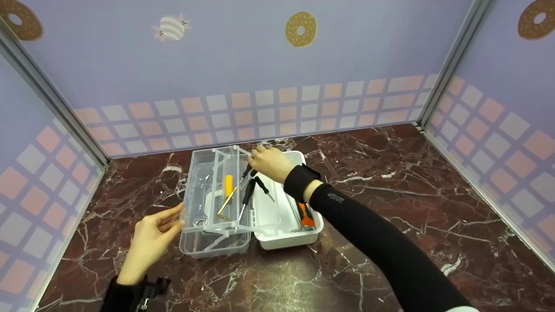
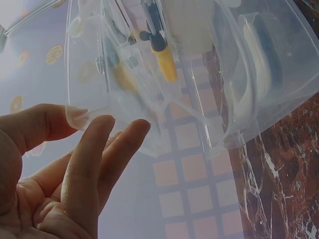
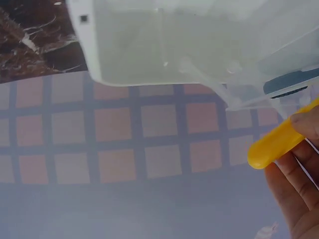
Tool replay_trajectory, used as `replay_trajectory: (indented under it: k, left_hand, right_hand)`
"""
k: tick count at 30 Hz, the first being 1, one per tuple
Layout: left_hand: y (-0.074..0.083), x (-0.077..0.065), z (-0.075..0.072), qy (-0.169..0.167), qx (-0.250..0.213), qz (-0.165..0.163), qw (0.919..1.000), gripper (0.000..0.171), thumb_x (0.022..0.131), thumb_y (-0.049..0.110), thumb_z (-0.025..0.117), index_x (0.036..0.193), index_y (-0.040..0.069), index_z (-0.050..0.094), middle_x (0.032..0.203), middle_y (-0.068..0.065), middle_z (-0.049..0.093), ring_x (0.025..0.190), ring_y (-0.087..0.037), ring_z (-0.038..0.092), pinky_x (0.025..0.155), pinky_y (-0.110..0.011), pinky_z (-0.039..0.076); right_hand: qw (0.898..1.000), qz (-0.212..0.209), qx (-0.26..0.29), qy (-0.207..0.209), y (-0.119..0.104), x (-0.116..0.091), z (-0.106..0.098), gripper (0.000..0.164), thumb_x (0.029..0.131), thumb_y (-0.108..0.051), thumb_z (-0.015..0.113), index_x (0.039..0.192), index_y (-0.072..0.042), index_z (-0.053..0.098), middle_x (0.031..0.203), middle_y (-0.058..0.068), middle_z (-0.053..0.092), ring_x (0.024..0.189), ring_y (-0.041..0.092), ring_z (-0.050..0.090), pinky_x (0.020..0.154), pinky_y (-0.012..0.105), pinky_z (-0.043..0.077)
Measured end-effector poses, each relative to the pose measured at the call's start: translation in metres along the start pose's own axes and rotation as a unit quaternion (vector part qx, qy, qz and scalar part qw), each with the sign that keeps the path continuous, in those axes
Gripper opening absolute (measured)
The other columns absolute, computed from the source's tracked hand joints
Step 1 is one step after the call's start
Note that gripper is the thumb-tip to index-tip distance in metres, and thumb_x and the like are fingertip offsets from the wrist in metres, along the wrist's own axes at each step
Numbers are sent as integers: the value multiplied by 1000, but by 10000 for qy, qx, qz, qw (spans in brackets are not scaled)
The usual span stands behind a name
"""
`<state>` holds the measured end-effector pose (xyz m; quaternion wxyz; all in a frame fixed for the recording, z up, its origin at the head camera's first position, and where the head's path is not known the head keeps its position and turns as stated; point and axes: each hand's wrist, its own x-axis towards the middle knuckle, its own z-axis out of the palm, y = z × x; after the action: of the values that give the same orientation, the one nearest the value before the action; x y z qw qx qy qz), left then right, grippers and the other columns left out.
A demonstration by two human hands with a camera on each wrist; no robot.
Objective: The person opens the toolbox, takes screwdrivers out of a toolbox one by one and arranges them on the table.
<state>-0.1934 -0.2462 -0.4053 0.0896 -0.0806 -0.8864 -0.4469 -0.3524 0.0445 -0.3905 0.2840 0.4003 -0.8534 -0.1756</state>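
Observation:
At the left edge of the toolbox's raised clear tray (image 1: pixel 197 229), my left hand (image 1: pixel 154 234) pinches the plastic; thumb and finger meet at its corner in the left wrist view. My right hand (image 1: pixel 271 162) is over the far end of the box, and its fingers grip a yellow-handled tool (image 3: pixel 281 144); the tool's working end is hidden. Lying in the tray are a yellow handle (image 1: pixel 229 186), a gold hex key (image 1: pixel 224 208) and a black-handled screwdriver (image 1: pixel 248 193). A smaller black screwdriver (image 1: pixel 262 185) lies by the tray's right side.
The white toolbox base (image 1: pixel 286 241) stands on the red marble table (image 1: pixel 390 208), holding an orange-and-black tool (image 1: pixel 308 219). Its clear lid (image 1: pixel 217 251) lies opened to the left beneath the tray. Patterned walls (image 1: pixel 243 65) enclose the back and sides.

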Motion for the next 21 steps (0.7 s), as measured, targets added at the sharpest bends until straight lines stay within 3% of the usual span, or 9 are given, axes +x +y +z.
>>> replay_trajectory:
  k: [5, 10, 15, 21]
  left_hand:
    - [0, -1, 1, -16, 12, -46, 10000, 39, 91, 2, 68, 129, -3, 62, 131, -20, 62, 107, -34, 69, 77, -4, 53]
    - [0, 0, 2, -5, -30, -52, 10000, 40, 90, 1, 68, 129, -4, 61, 130, -20, 62, 106, -35, 69, 77, -6, 53]
    - [0, 0, 2, 11, 14, -51, 10000, 39, 91, 3, 67, 130, -2, 62, 130, -20, 63, 106, -34, 69, 75, -5, 53]
    - [-2, -1, 0, 68, 84, 6, 9999, 39, 92, 3, 67, 130, -2, 62, 129, -21, 63, 106, -34, 69, 75, -3, 51]
  right_hand:
    - [9989, -240, -321, 234, 11, -11, 0, 16, 94, -3, 54, 95, -9, 69, 93, 5, 70, 89, 21, 66, 79, 30, 61]
    - [9976, -364, -585, 119, 22, -22, -4, 15, 90, 3, 57, 97, -6, 67, 100, 8, 71, 93, 22, 66, 83, 32, 61]
    - [9979, -23, -645, 45, 32, -32, -9, 15, 88, 1, 63, 100, -6, 69, 99, 8, 72, 93, 21, 68, 83, 31, 61]
    - [9968, 272, -597, 454, 42, -43, -12, 14, 88, 4, 60, 90, -6, 69, 88, 7, 70, 82, 21, 66, 73, 31, 62]
